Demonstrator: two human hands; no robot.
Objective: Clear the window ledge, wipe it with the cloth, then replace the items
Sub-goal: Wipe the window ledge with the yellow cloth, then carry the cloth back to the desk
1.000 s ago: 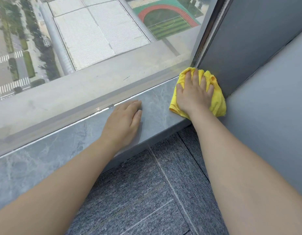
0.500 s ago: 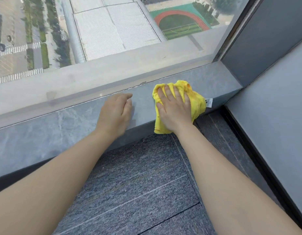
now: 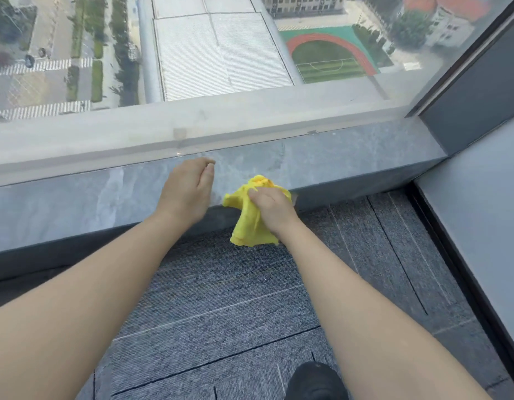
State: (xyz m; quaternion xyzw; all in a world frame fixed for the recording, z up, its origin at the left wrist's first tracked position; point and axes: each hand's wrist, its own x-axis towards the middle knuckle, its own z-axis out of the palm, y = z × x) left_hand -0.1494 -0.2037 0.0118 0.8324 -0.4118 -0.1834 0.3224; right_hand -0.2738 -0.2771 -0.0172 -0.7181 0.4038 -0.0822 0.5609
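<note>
The grey marble window ledge (image 3: 351, 166) runs across the view below the glass. My right hand (image 3: 274, 210) grips a bunched yellow cloth (image 3: 250, 226) at the ledge's front edge; part of the cloth hangs down over the edge toward the floor. My left hand (image 3: 189, 189) rests on the ledge just left of the cloth, fingers loosely curled, holding nothing. No other items stand on the visible stretch of ledge.
The window glass (image 3: 221, 53) rises behind the ledge, looking down on roofs and a sports field. A grey wall panel (image 3: 478, 203) closes the right side. Grey carpet tiles (image 3: 221, 313) cover the floor; a black shoe (image 3: 316, 382) shows at the bottom.
My right hand dragged the cloth leftward from the right corner to the ledge's front edge and bunched it up. The cloth now hangs over the edge. My left hand stayed on the ledge.
</note>
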